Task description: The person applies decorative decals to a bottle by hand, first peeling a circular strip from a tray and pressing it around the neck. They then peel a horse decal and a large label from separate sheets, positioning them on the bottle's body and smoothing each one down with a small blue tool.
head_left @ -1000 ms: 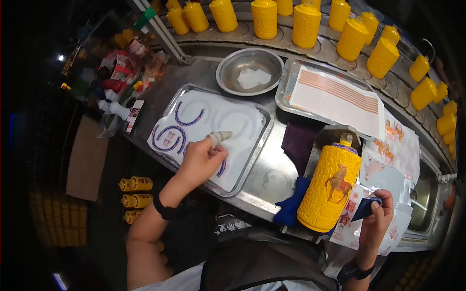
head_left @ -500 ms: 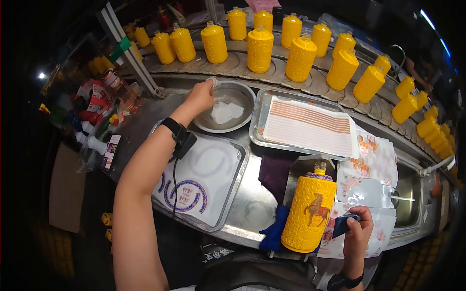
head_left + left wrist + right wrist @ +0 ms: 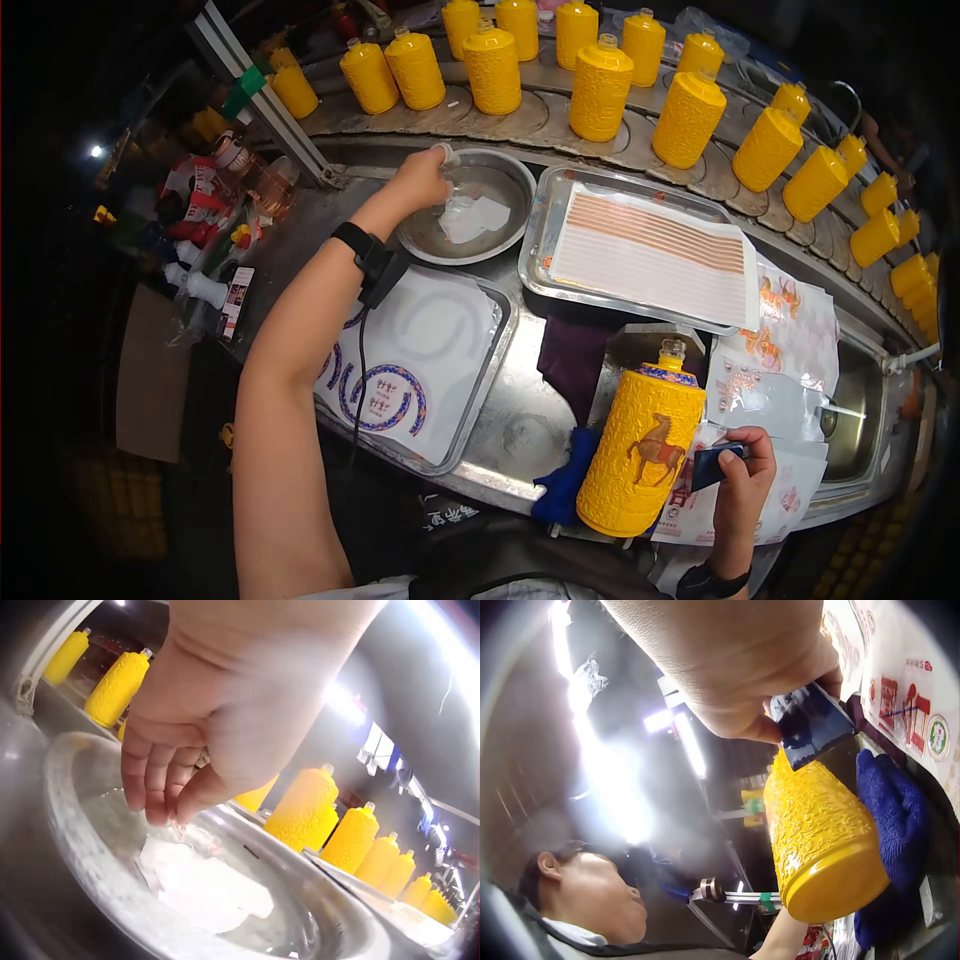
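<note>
Left hand (image 3: 424, 180) pinches thin clear film (image 3: 196, 838) over bowl (image 3: 518, 195), 12 o'clock; right hand (image 3: 742, 490) grips blue card (image 3: 712, 468) beside yellow bottle (image 3: 625, 462), 5 o'clock from bowl; wet film could fold or tear if fingertips pull unevenly

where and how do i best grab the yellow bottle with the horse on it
Probably by the bare neck of the bottle, from above at its far end: it is narrow, sticks out beyond the wide body and keeps fingers off the horse picture. Another hand could cup the base.
</note>
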{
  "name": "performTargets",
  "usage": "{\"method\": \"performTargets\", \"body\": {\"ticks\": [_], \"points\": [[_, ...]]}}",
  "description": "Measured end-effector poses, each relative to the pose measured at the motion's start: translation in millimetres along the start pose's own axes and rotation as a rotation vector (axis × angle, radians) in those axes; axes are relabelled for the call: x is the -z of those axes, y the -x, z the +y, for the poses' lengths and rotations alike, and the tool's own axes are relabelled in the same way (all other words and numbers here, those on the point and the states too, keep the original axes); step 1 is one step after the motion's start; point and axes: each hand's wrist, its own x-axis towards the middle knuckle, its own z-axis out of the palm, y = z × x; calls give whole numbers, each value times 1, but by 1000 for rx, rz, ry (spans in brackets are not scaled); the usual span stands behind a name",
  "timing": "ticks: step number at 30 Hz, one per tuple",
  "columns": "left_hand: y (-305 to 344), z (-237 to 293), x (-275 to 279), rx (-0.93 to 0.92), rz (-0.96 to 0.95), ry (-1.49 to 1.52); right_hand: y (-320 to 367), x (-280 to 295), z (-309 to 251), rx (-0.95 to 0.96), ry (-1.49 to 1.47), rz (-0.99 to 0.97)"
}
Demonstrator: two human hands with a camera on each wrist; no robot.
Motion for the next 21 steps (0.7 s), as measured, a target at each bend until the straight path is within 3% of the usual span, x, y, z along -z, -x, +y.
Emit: {"method": "performTargets", "body": {"ticks": [4, 9, 15, 16, 21], "points": [[48, 50, 43, -143, -47, 36, 1, 3, -2, 5, 7, -17], [143, 169, 69, -437, -224, 155, 12, 5, -1, -21, -65, -72], [219, 270, 64, -682, -626, 516, 28, 2, -3, -5, -91, -147], [220, 277, 63, -694, -806, 442, 31, 0, -3, 14, -94, -153], [221, 303, 37, -737, -741, 224, 32, -11, -11, 17, -44, -222]]}}
